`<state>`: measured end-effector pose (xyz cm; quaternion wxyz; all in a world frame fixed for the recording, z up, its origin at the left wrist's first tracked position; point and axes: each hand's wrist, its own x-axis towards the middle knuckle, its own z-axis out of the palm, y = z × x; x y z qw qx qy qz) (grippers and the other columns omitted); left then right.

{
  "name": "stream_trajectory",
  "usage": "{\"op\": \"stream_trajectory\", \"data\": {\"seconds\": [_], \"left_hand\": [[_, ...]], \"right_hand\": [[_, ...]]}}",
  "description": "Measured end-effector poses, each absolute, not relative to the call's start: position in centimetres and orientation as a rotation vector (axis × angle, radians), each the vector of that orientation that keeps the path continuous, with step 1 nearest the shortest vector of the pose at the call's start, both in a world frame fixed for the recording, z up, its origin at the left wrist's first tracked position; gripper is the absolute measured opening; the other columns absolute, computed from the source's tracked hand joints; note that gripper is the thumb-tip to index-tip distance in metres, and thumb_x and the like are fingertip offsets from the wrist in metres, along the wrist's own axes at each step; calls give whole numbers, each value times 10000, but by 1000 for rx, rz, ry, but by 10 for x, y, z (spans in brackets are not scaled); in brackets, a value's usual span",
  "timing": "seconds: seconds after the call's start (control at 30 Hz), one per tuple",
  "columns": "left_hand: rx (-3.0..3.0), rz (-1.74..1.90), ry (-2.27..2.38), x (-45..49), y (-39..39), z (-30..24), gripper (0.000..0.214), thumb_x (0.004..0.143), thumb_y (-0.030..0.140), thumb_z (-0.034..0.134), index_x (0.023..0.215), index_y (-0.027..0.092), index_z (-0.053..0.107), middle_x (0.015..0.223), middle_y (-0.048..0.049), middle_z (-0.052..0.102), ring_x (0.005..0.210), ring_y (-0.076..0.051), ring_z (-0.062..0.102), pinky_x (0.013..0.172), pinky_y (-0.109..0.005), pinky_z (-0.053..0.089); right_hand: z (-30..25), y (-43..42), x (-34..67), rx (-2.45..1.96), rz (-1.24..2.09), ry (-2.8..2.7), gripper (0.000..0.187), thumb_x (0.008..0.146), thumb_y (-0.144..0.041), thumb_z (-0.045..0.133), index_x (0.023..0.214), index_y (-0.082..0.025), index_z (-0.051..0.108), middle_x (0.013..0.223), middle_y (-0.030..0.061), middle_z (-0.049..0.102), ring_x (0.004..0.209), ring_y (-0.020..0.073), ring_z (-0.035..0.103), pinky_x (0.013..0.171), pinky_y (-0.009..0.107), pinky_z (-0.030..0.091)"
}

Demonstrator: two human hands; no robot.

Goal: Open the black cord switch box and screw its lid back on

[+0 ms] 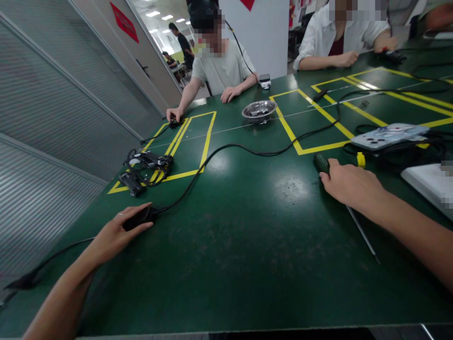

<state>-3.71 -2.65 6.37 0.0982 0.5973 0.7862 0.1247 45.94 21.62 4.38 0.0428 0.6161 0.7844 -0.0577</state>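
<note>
The table [226, 278] has a glossy, dark green surface, marked with yellow tape [208, 141] across the upper half of the frame. A metal bowl [259, 119] stands at upper centre. A black cable [246, 150] curves from centre left to upper right. A tangled cable bundle [163, 163] lies at centre left.

Left hand [116, 234], lower left of frame: bare, slim fingers, small pale glint [121, 214] on one finger, maybe a thin ring, too small to confirm. Left forearm [65, 290] bare, slender. Right hand [354, 186], right side: bare, fingertips partly hidden. Right forearm [414, 226] bare to frame edge, widening from wrist.
</note>
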Motion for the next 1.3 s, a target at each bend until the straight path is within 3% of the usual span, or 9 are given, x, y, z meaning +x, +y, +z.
{"op": "stream_trajectory", "data": {"seconds": [0.1, 0.23, 0.43, 0.67, 0.87, 1.07, 1.17, 1.23, 1.3], "left_hand": [[1708, 429, 2465, -66, -28, 41, 548, 875, 669, 465, 1294, 316, 485, 1170, -4, 584, 1065, -247, 574, 958, -441, 483], [1721, 235, 2417, -87, -23, 29, 624, 905, 668, 358, 1369, 254, 406, 1274, -55, 537, 1108, -244, 556, 884, -364, 517], [1816, 120, 2548, -85, -9, 18, 648, 904, 591, 371, 1352, 125, 407, 1261, -132, 521, 1138, -290, 534, 1029, -426, 417], [1952, -42, 2556, -73, -5, 21, 567, 952, 514, 293, 1376, 148, 376, 1284, -123, 475, 1156, -284, 524, 1041, -409, 407], [2060, -60, 2565, -66, -5, 24, 582, 951, 513, 335, 1409, 158, 378, 1306, -115, 438, 1161, -275, 512, 1062, -393, 401], [2062, 99, 2748, -41, -11, 41, 570, 965, 476, 339, 1444, 168, 337, 1348, -138, 431, 1206, -324, 485, 1004, -455, 449], [2129, 417, 2597, 7, -3, 56, 569, 956, 410, 403, 1463, 195, 262, 1275, -124, 516, 1132, -299, 546, 948, -466, 483], [2191, 642, 2371, 52, 10, 64, 579, 941, 379, 450, 1455, 229, 229, 1253, -114, 532, 1010, -250, 596, 879, -439, 516], [2273, 722, 2076, 99, 27, 69, 502, 944, 335, 431, 1409, 238, 268, 1227, -111, 527, 929, -220, 604, 835, -430, 526]], "right_hand": [[44, 215, 459, 1901, -168, 2390, 490, 915, -439, 284, 1159, -84, 519, 918, 227, 669, 832, 388, 665, 674, 507, 507], [44, 213, 458, 1931, -175, 2366, 488, 920, -421, 263, 1114, -63, 532, 877, 229, 661, 810, 383, 662, 666, 498, 503], [43, 210, 458, 1987, -177, 2336, 500, 930, -428, 234, 1084, -55, 531, 855, 232, 647, 802, 380, 660, 665, 496, 492], [43, 213, 460, 1948, -183, 2374, 495, 919, -435, 263, 1096, -59, 531, 862, 239, 651, 789, 392, 657, 647, 504, 485], [39, 216, 463, 1918, -180, 2410, 541, 911, -456, 283, 1166, -42, 521, 864, 255, 655, 757, 401, 654, 629, 529, 483], [55, 206, 464, 2017, -27, 2407, 771, 891, -619, 279, 1293, 13, 459, 844, 303, 630, 786, 448, 643, 617, 559, 462], [68, 190, 447, 1996, 75, 2706, 748, 887, -628, 345, 1327, -38, 481, 886, 265, 647, 829, 416, 646, 656, 564, 482], [70, 176, 427, 1701, -330, 3036, 702, 863, -597, 473, 1406, -153, 446, 1066, 199, 663, 932, 354, 644, 764, 551, 511], [67, 163, 404, 1302, -1035, 3090, 737, 841, -537, 570, 1478, -239, 349, 1268, 134, 612, 1056, 292, 624, 881, 500, 522]]}}
